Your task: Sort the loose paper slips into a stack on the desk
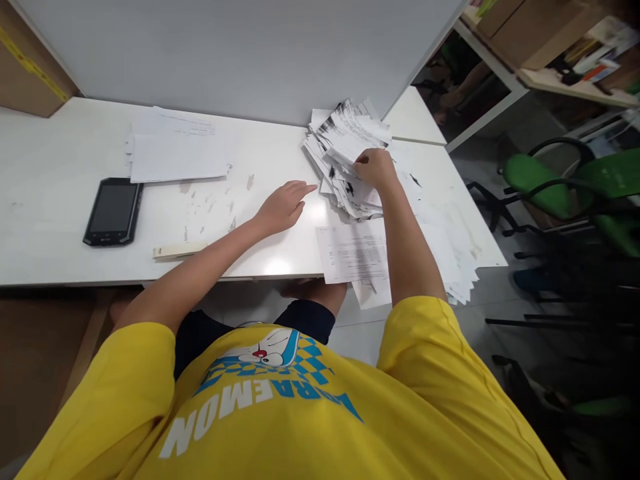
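Observation:
A messy stack of printed papers (345, 130) lies on the right part of the white table, its sheets fanned out and uneven. My right hand (377, 170) is over the stack, thumb and fingers pinched on the edge of a sheet of paper. My left hand (284, 208) hovers at or rests on the table left of the stack, fingers stretched out and holding nothing; its fingertips are close to the papers' edge. Nearer to me, a printed sheet (353, 253) overhangs the table's front edge. More loose sheets (445, 247) spread out to the right, partly behind my right forearm.
A neater pile of papers (177, 157) lies at the left, with a black handheld device (114, 211) beside it. A cream strip-shaped object (177, 251) is near the front edge of the table (40, 233). A grey partition (240, 53) stands behind; green chairs (537, 177) are at right.

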The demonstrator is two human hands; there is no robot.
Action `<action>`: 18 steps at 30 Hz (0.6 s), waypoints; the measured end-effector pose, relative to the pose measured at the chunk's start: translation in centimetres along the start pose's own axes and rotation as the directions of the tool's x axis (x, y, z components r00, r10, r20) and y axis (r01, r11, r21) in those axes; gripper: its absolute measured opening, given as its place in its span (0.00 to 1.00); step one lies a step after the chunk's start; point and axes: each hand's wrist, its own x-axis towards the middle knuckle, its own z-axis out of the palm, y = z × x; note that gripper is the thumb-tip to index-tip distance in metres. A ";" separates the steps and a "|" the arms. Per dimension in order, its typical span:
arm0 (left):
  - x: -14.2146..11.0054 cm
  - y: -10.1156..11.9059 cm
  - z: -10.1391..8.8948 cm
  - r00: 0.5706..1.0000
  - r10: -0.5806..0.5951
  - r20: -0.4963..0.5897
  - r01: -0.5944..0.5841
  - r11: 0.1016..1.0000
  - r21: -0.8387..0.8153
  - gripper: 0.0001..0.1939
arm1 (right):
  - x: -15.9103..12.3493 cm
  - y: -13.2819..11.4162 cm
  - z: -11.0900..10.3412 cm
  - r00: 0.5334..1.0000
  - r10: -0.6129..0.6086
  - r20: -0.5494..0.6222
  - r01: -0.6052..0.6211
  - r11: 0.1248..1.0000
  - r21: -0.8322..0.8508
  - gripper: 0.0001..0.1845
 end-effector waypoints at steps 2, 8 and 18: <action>1.4 0.4 1.1 0.993 -0.116 0.012 0.116 0.987 -0.115 0.23 | -1.2 -0.3 -1.1 1.000 -0.027 0.012 0.027 1.000 0.002 0.07; 6.0 1.0 3.3 0.723 -0.677 0.135 0.484 0.358 -0.798 0.23 | -5.8 -2.9 -3.5 0.982 -0.154 -0.106 0.138 0.980 -0.144 0.16; 5.6 -0.7 3.3 0.623 -0.732 0.276 0.287 -0.114 -0.951 0.15 | -14.0 -6.9 -2.3 0.920 -0.390 0.047 0.377 0.910 0.172 0.15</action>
